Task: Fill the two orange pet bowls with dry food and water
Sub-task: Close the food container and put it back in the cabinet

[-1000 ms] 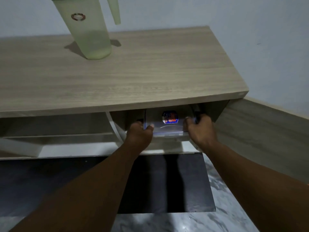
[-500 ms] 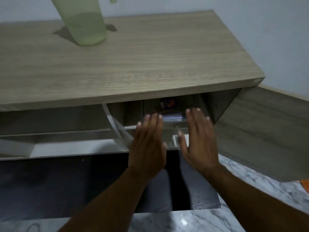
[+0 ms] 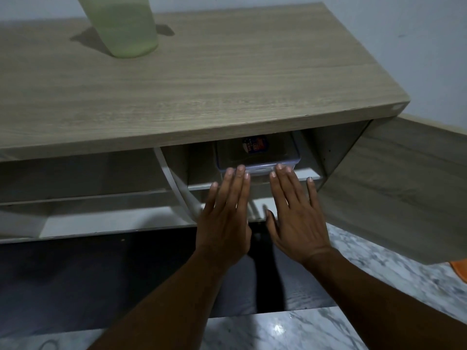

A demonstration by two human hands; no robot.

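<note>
Both hands flat and spread, palms down, holding nothing. Left hand (image 3: 225, 213) and right hand (image 3: 294, 210) lie side by side in front of the open cabinet compartment (image 3: 328, 147), fingers straight and pointing in. Fingertips of the left (image 3: 240, 170) and of the right (image 3: 280, 169) reach the near edge of a clear plastic lidded container (image 3: 257, 157); contact looks likely but cannot be confirmed. Container sits on the compartment's shelf under the wooden cabinet top (image 3: 202, 79), with a blue and red label (image 3: 255, 145) on its lid; contents not readable in the dim light. Cabinet door (image 3: 394, 188) swung open to the right. Pale green translucent pitcher (image 3: 121, 24) stands upright on the cabinet top, far left, cut off by the upper frame edge; a greenish liquid level shows inside. A sliver of an orange object (image 3: 460, 270) shows at the right edge on the marble floor (image 3: 290, 329), too little to say whether it is a pet bowl. A black mat (image 3: 88, 279) lies on the floor below the cabinet. Change from a second ago: both hands were then closed around the container's front corners; now they are off it, opened out and drawn slightly back, and the container sits deeper in the compartment.
</note>
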